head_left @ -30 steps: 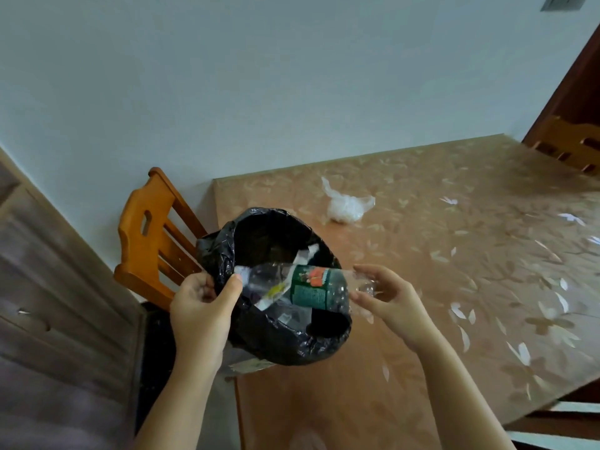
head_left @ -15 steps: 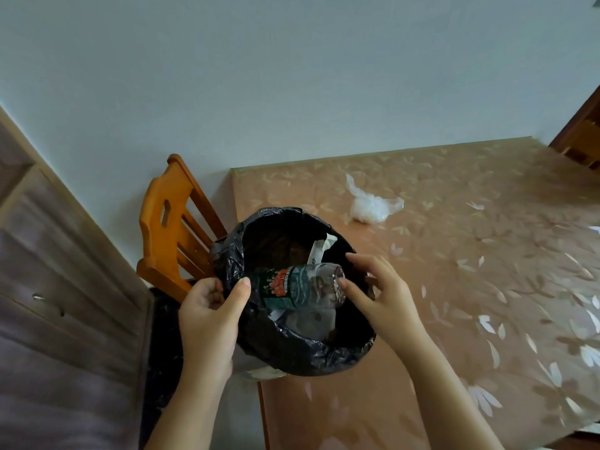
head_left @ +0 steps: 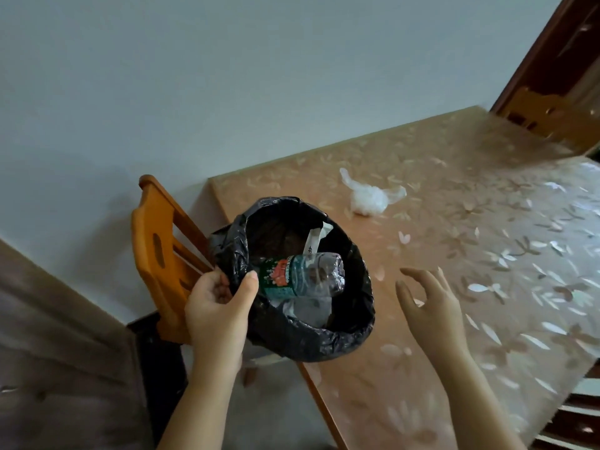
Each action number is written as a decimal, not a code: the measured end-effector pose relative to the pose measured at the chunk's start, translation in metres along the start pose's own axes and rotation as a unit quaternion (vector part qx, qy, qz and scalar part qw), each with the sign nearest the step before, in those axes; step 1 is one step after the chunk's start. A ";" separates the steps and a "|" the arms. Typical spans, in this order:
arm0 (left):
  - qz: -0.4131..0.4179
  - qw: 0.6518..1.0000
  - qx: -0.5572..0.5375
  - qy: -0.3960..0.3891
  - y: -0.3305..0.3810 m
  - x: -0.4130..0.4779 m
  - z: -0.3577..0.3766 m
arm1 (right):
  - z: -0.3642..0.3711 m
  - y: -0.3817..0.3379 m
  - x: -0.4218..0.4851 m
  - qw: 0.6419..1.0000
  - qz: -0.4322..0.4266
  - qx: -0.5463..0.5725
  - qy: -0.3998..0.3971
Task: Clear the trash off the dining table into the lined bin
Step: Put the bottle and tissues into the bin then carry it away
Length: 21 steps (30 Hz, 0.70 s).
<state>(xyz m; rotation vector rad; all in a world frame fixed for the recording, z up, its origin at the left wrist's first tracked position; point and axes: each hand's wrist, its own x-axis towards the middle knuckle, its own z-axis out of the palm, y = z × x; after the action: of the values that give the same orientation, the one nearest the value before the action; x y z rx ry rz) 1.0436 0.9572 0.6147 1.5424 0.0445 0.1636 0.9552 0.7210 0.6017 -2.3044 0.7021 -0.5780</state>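
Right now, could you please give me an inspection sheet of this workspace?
Surface: dining table with a tan floral cover, set against the wall.
Job's things: lined bin held at the table's corner; plastic bottle lies inside it with white paper scraps.
Clutter: crumpled clear plastic bag on the table, beyond the bin.
Grippers: left hand grips the bin's rim; right hand open and empty over the table.
Cables: nothing seen.
Surroundings: orange wooden chair left of the table, a second chair at its far end, a wooden cabinet at left.
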 end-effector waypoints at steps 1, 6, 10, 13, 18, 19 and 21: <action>0.002 1.000 -0.002 -0.010 -0.001 0.010 -0.004 | 0.005 -0.004 -0.004 1.000 0.013 -0.004 0.008; 0.022 0.999 0.004 -0.050 -0.001 0.048 -0.015 | 0.029 -0.026 -0.016 0.999 0.045 -0.029 0.004; -0.001 0.999 -0.004 -0.048 -0.001 0.069 -0.015 | 0.040 -0.031 -0.009 0.998 0.054 -0.040 0.004; -0.012 0.999 0.002 -0.042 -0.001 0.085 -0.008 | 0.049 -0.030 0.002 0.997 0.068 -0.029 0.009; -0.004 0.998 0.022 -0.051 -0.007 0.119 0.015 | 0.073 -0.018 0.044 0.997 0.071 -0.012 0.017; -0.005 0.998 0.024 -0.051 -0.009 0.127 0.022 | 0.078 -0.014 0.055 0.997 0.070 -0.009 0.021; -0.004 0.998 0.026 -0.060 -0.011 0.145 0.039 | 0.087 -0.004 0.081 0.997 0.073 -0.007 0.028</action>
<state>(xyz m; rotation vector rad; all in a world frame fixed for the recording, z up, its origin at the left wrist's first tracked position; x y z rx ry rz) 1.1927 0.9374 0.6155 1.6020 -0.0400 0.0638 1.0672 0.7137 0.5617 -2.2340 0.8941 -0.5727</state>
